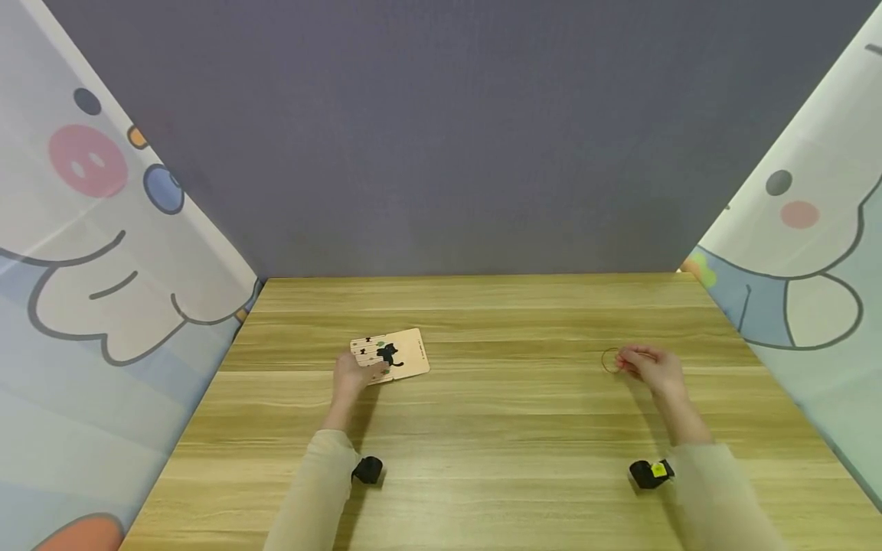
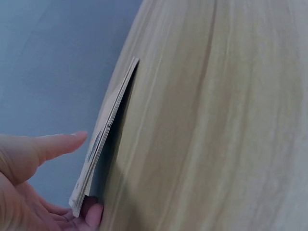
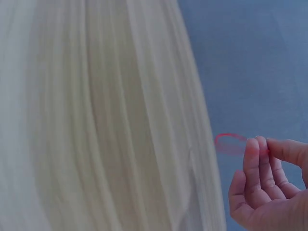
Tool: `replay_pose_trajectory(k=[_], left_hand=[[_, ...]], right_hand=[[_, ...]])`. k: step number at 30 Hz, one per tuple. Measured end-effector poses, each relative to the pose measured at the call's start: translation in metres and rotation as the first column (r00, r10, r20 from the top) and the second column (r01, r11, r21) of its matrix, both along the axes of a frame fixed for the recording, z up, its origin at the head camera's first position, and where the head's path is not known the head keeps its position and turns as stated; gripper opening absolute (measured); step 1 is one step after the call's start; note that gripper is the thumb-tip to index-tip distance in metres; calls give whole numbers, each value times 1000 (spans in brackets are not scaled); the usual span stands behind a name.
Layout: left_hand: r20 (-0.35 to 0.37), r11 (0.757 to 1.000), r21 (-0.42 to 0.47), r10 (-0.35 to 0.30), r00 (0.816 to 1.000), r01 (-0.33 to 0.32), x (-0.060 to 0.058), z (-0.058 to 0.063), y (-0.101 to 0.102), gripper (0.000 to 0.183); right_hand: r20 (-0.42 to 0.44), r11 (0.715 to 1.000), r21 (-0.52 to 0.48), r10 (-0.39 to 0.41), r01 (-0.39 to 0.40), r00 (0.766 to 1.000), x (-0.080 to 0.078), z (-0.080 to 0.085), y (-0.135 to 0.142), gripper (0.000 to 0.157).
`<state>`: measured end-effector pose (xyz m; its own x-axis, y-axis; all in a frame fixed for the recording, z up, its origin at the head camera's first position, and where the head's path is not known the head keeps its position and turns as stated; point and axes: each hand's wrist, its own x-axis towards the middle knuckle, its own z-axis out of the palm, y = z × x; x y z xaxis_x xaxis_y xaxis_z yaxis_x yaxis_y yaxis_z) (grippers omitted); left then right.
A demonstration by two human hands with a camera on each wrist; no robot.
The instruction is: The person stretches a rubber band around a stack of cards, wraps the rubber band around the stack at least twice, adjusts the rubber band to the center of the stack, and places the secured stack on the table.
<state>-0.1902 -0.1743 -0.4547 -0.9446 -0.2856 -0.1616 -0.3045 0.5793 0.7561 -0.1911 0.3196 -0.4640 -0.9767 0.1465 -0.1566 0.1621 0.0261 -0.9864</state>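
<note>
On the left, my left hand holds a thin cream notebook with a black cat and small dark figures on its cover. Several thin layers show along the edge of the notebook in the left wrist view. Fingers of the left hand curl under its near end while the thumb stretches over its upper side. The far end tilts close over the table. Farther right, my right hand pinches a thin red rubber band between thumb and fingertips. Its loop hangs out to the left of the fingers.
Both hands are over a wood-grain table. A grey panel rises behind its back edge. Cartoon-printed curtains flank the table on both sides. Black wrist pieces stick out by the sleeves.
</note>
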Motion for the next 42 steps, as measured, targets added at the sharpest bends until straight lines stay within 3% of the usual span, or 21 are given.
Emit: replay_pose_trajectory(k=[3, 6, 8, 11, 20, 22, 30, 35, 36, 39, 42], left_hand=[[-12, 997, 74, 26, 1000, -25, 0, -1, -1, 37], [-24, 982, 186, 35, 999, -30, 1, -2, -3, 43], [-19, 959, 282, 41, 999, -34, 1, -2, -3, 58], [-2, 918, 393, 52, 999, -47, 2, -3, -3, 69], [-47, 897, 434, 116, 992, -84, 8, -6, 3, 69], [-73, 891, 445, 135, 988, -89, 9, -7, 4, 70], [-150, 860, 497, 214, 965, -113, 15, -9, 8, 74], [-178, 843, 523, 254, 951, -127, 18, -6, 12, 76], [-178, 837, 532, 256, 950, -126, 19, -6, 14, 76], [-191, 819, 563, 261, 946, -112, 20, -3, 20, 77], [-193, 804, 585, 261, 946, -102, 21, 1, 27, 76]], right_hand=[[-56, 998, -62, 14, -17, 998, 3, -4, -2, 13], [-79, 987, -160, 3, -16, 997, 4, -10, -3, 6], [-101, 975, -220, -1, -22, 995, 5, -13, -5, 3], [-144, 974, -223, 13, -45, 990, 8, -13, -11, 6], [-181, 935, -351, -23, -43, 983, 4, -30, -17, 9], [-209, 925, -372, -3, -77, 978, 3, -32, -19, 12], [-291, 854, -502, -16, -138, 957, -3, -42, -34, 15], [-384, 805, -548, -3, -225, 923, -9, -45, -43, 21], [-413, 775, -571, 16, -273, 911, -4, -36, -50, 21], [-486, 761, -549, 44, -345, 873, -7, -30, -57, 25], [-547, 734, -539, 67, -412, 835, -1, -10, -69, 29]])
